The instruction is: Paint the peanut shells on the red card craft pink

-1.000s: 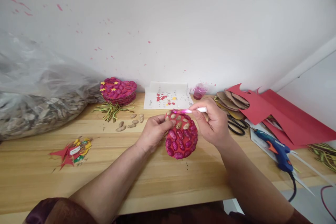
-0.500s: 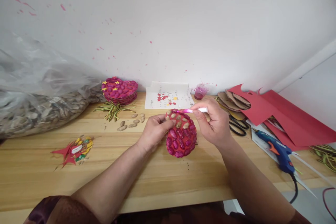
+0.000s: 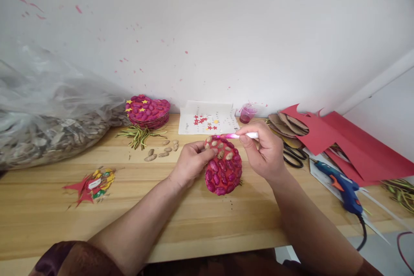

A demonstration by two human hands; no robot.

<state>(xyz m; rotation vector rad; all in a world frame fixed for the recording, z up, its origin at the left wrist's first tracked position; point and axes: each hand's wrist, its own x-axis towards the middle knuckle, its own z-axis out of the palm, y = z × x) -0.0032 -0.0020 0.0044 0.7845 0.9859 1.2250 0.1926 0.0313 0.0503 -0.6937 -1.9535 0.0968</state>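
My left hand (image 3: 194, 159) grips the left edge of a rounded red piece covered with peanuts (image 3: 223, 170), its thumb lying over the front. Most of the peanuts on it are painted magenta; several near the top are bare tan. Between the fingers and thumb of my right hand (image 3: 263, 148) is a white-handled paintbrush (image 3: 249, 135). Its pink-stained tip reaches the upper edge of the piece. Several loose peanuts (image 3: 163, 152) lie on the table beyond my left hand. A clear cup with magenta paint (image 3: 247, 113) stands near the wall.
A plastic bag of peanuts (image 3: 58, 133) fills the left. Behind are a finished magenta peanut piece (image 3: 147, 112) and a paper with small stars (image 3: 190, 127). Paper scraps (image 3: 93, 185) lie left. On the right are scissors (image 3: 294, 155), a blue glue gun (image 3: 346, 187) and red paper (image 3: 365, 151).
The brush tip has shifted slightly left along the top edge of the piece. My hands otherwise stay almost where they were, both keeping their grip.
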